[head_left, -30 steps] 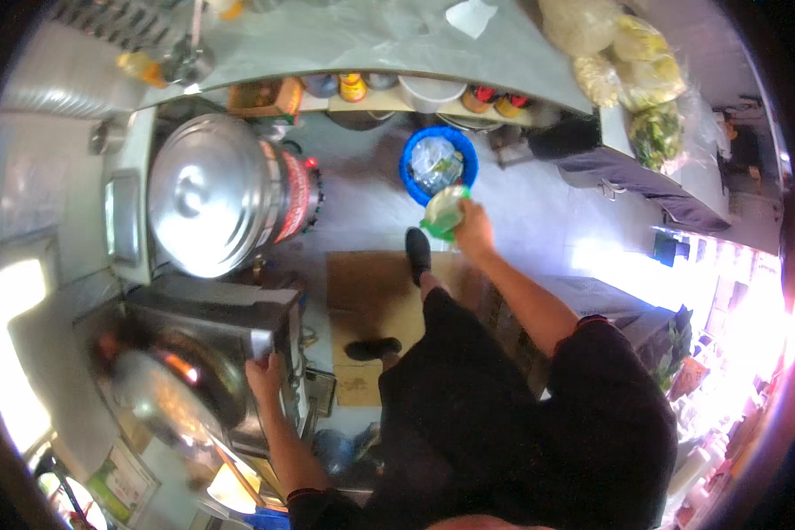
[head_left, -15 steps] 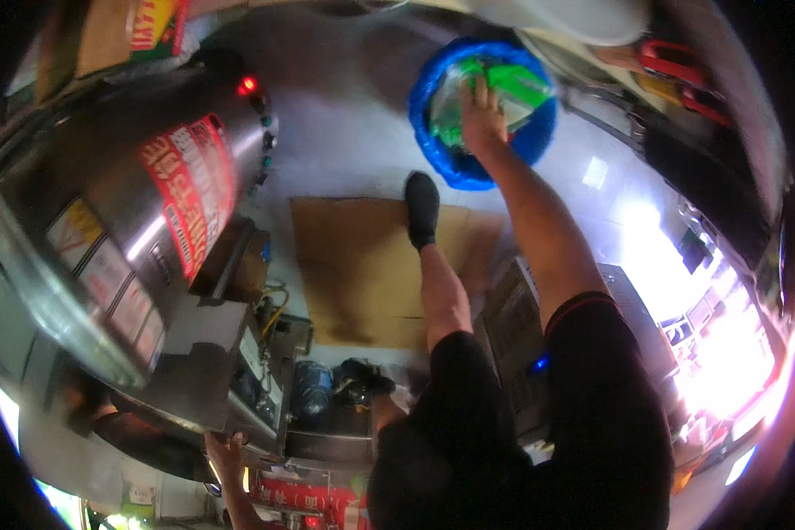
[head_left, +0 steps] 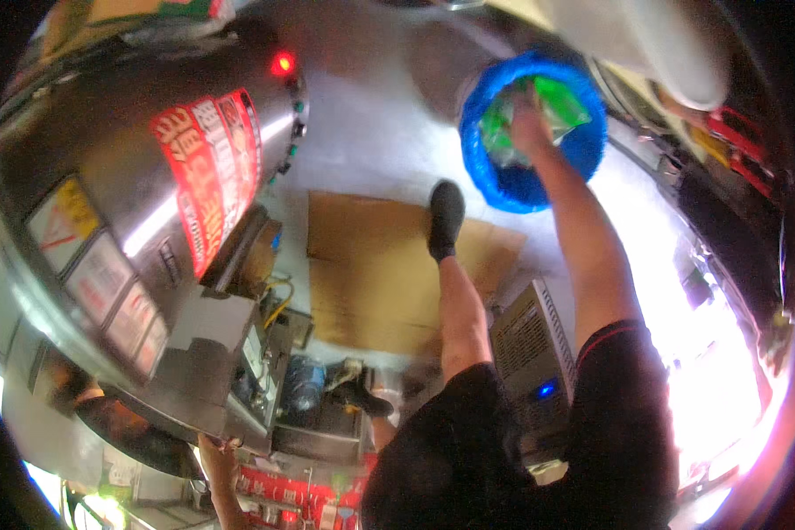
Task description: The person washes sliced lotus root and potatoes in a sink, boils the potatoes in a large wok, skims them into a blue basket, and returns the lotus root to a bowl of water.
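Observation:
At the upper right stands a round bin with a blue plastic liner. My right hand reaches down into it, against crumpled clear and green plastic packaging. Its fingers are blurred and partly lost against the plastic, so their grip does not show. Low on the left, my left hand has its fingers closed on the edge of a steel counter. Part of that hand is hidden by the edge.
A large steel appliance with a red label and a lit red lamp fills the left. Flattened cardboard lies on the floor under my foot. A vented metal box with a blue light stands by my right arm.
My right hand has pushed deeper into the bin, and the packaging sits lower. The whole view has shifted, so the bin appears farther right. My left hand stays at the counter edge.

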The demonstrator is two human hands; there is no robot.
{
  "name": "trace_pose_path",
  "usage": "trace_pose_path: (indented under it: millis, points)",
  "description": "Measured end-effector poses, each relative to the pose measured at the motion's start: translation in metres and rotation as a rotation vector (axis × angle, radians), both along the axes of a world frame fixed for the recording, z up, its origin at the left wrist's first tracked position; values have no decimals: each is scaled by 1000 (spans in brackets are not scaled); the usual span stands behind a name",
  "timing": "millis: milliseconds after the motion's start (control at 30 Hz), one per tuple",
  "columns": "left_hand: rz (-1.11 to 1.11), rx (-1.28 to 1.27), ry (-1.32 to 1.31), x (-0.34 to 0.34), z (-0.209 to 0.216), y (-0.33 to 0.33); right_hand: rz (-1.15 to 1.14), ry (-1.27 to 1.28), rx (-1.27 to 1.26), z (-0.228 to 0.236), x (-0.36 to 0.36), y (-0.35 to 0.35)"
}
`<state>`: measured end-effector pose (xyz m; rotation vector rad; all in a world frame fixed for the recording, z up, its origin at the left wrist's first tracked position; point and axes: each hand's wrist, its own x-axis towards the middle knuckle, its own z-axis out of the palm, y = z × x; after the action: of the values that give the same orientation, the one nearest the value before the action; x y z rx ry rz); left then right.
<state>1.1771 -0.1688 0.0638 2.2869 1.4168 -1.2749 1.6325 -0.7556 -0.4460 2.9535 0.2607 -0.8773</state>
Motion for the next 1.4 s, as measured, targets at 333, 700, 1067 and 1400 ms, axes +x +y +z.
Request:
trace_pose_path:
  millis: [333,700,1067,1400]
  points:
    - [143,-48,-165,-55,-15,37,-432,138,409,126,-205,-64]
    - [52,150,-68,15,-37,-5,-302,633,259,189,-478,-110]
    - [-341,9,121,-7,-50,20,8,505,281,221,-486,-113]
    - [-279,113,-202,-76,-16,-64,-302,609,312,237,-412,-76]
